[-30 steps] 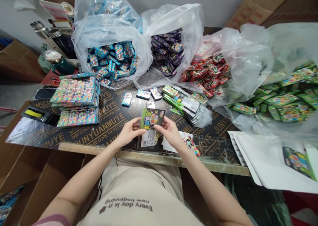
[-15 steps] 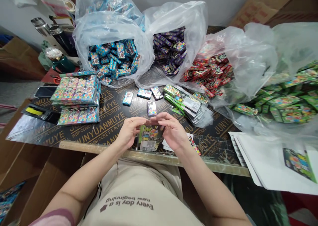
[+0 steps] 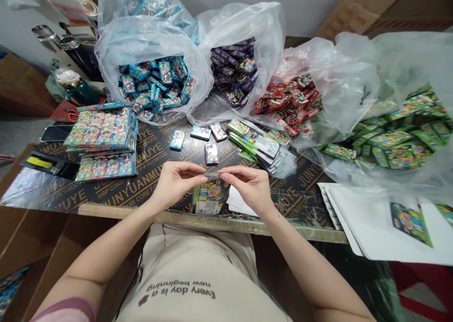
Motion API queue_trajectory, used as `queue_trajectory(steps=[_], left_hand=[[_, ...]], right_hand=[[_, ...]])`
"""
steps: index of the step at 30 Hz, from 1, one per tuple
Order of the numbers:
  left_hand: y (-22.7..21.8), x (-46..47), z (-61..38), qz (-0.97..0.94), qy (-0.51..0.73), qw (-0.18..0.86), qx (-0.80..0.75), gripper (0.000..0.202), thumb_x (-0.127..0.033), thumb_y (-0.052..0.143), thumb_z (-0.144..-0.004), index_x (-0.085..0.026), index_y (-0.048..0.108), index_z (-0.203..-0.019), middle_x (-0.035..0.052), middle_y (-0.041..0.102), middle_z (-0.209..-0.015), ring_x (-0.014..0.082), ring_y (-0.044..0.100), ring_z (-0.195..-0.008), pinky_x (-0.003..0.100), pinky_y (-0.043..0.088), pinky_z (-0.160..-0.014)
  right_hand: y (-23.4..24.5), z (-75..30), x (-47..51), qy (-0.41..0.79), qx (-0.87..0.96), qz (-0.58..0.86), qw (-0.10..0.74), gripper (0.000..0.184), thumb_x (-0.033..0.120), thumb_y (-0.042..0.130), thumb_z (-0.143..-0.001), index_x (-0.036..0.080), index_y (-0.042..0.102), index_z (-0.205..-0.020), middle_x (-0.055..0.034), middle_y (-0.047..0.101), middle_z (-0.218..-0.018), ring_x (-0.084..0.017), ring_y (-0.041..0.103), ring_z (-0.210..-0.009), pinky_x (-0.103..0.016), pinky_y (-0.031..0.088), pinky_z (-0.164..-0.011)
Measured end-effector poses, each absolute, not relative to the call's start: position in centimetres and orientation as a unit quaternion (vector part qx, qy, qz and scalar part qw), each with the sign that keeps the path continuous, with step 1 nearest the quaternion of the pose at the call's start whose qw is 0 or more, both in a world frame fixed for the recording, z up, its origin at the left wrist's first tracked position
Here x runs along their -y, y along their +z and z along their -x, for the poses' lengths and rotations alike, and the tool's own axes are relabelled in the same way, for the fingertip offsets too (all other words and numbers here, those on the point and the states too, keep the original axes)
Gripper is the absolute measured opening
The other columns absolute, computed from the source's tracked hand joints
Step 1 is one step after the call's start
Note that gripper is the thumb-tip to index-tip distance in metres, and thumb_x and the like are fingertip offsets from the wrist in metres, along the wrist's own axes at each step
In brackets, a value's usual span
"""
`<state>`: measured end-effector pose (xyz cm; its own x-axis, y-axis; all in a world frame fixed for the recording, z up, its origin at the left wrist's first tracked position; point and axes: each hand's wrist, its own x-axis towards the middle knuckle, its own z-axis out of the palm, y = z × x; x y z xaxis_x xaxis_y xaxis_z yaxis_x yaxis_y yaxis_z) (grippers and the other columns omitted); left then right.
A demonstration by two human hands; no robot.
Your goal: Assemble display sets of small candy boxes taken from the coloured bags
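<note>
Between thumb and fingers, my left hand (image 3: 177, 184) pinches one end of the upper edge of a clear plastic bag (image 3: 213, 175). My right hand (image 3: 249, 188) pinches the other end, so the edge is stretched level between them. A black and green printed card (image 3: 211, 193) shows just below; whether it lies inside the bag or beneath it I cannot tell. Beyond my fingers stands a small purple box (image 3: 211, 153). Farther back lie a blue box (image 3: 177, 140) and two more small boxes (image 3: 200, 132). White paper (image 3: 240, 203) lies partly under my right hand.
Open plastic bags hold blue boxes (image 3: 155, 86), purple boxes (image 3: 235, 70), red boxes (image 3: 292, 100) and green boxes (image 3: 396, 140). Filled packs (image 3: 106, 166) are stacked left, beside a box cutter (image 3: 44, 164). Bagged cards (image 3: 264, 147) fan out right of centre. The table's front edge (image 3: 141, 215) is near my body.
My hands have drawn slightly apart, and the plastic edge between them is now straight and taut. The whole view has shifted a little, with the scene sliding left.
</note>
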<state>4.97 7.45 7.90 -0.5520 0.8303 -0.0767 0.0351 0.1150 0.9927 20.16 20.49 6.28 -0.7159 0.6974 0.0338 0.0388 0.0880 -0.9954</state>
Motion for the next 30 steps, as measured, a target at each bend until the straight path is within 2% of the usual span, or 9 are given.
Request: queue_trajectory(steps=[3, 6, 11, 14, 18, 20, 23, 26, 30], left_hand=[[8.3, -7.6, -4.9, -0.357, 0.562, 0.331, -0.669, 0.009, -0.026, 0.076, -0.07, -0.017, 0.076, -0.071, 0.004, 0.073, -0.066, 0.0169, 0.068, -0.061, 0.026, 0.056, -0.059], [8.5, -7.2, -5.5, -0.449, 0.527, 0.23, -0.684, 0.008, -0.021, 0.069, -0.076, -0.018, 0.076, -0.074, 0.0049, 0.075, -0.074, 0.0162, 0.069, -0.067, 0.025, 0.055, -0.063], [7.6, -6.2, -6.2, -0.591, 0.456, 0.059, -0.662, 0.013, -0.019, 0.062, -0.083, -0.018, 0.075, -0.083, 0.0089, 0.076, -0.091, 0.0164, 0.071, -0.077, 0.027, 0.057, -0.073], [7.1, -6.0, -6.0, -0.609, 0.449, 0.046, -0.652, 0.015, -0.018, 0.059, -0.086, -0.017, 0.074, -0.086, 0.0094, 0.076, -0.093, 0.0153, 0.071, -0.079, 0.025, 0.058, -0.073], [6.8, -6.4, -5.9, -0.59, 0.465, 0.077, -0.656, 0.015, -0.019, 0.059, -0.087, -0.019, 0.074, -0.089, 0.0081, 0.076, -0.093, 0.0154, 0.072, -0.08, 0.025, 0.058, -0.074], [6.6, -6.5, -5.6, -0.561, 0.492, 0.092, -0.659, 0.016, -0.019, 0.06, -0.086, -0.02, 0.075, -0.091, 0.0074, 0.076, -0.094, 0.0157, 0.072, -0.081, 0.027, 0.058, -0.075], [5.5, -6.0, -4.0, -0.443, 0.571, 0.091, -0.685, 0.01, -0.02, 0.067, -0.08, -0.021, 0.076, -0.085, 0.0054, 0.076, -0.088, 0.0167, 0.072, -0.08, 0.029, 0.058, -0.077], [3.2, -4.1, -1.7, -0.236, 0.64, 0.032, -0.731, 0.015, -0.028, 0.073, -0.075, -0.018, 0.075, -0.086, 0.0046, 0.076, -0.086, 0.0174, 0.071, -0.078, 0.032, 0.058, -0.077], [-0.2, 0.1, 0.4, -0.157, 0.57, -0.006, -0.806, 0.028, -0.035, 0.072, -0.074, -0.015, 0.073, -0.094, 0.0082, 0.074, -0.093, 0.0209, 0.069, -0.085, 0.037, 0.056, -0.082]], right_hand=[[7.0, -20.0, -20.6, 0.646, 0.675, 0.266, 0.237, 0.013, 0.035, 0.077, -0.072, 0.022, 0.077, -0.072, -0.0022, 0.073, -0.067, -0.017, 0.065, -0.057, -0.03, 0.053, -0.056], [6.7, -20.1, -20.8, 0.649, 0.673, 0.264, 0.237, 0.014, 0.036, 0.078, -0.072, 0.022, 0.077, -0.073, -0.0031, 0.074, -0.07, -0.018, 0.066, -0.061, -0.031, 0.055, -0.059], [4.7, -21.4, -20.7, 0.647, 0.671, 0.239, 0.272, 0.016, 0.031, 0.075, -0.076, 0.027, 0.077, -0.091, -0.0037, 0.076, -0.093, -0.023, 0.071, -0.086, -0.039, 0.058, -0.077], [3.4, -22.2, -20.1, 0.607, 0.695, 0.212, 0.322, 0.022, 0.024, 0.074, -0.077, 0.032, 0.075, -0.097, -0.002, 0.074, -0.106, -0.024, 0.069, -0.098, -0.042, 0.056, -0.089], [3.1, -22.2, -19.7, 0.535, 0.745, 0.205, 0.343, 0.014, 0.023, 0.066, -0.084, 0.032, 0.075, -0.089, -0.0023, 0.075, -0.103, -0.023, 0.069, -0.097, -0.045, 0.052, -0.095], [3.1, -21.3, -20.2, 0.554, 0.746, 0.19, 0.319, 0.017, 0.027, 0.065, -0.085, 0.032, 0.073, -0.099, -0.0025, 0.073, -0.107, -0.023, 0.068, -0.1, -0.043, 0.052, -0.094], [2.2, -18.3, -22.6, 0.567, 0.746, 0.177, 0.3, 0.046, 0.038, 0.064, -0.085, 0.033, 0.055, -0.13, -0.0052, 0.062, -0.131, -0.024, 0.062, -0.114, -0.042, 0.05, -0.095], [-0.1, -13.5, -26.0, 0.422, 0.836, 0.198, 0.289, 0.063, 0.044, 0.066, -0.081, 0.025, 0.046, -0.138, -0.0111, 0.049, -0.143, -0.029, 0.046, -0.13, -0.047, 0.039, -0.105], [-3.1, -7.6, -29.4, 0.232, 0.927, 0.248, 0.161, 0.06, 0.034, 0.064, -0.081, 0.015, 0.048, -0.136, -0.0184, 0.054, -0.135, -0.035, 0.045, -0.127, -0.052, 0.032, -0.103]])
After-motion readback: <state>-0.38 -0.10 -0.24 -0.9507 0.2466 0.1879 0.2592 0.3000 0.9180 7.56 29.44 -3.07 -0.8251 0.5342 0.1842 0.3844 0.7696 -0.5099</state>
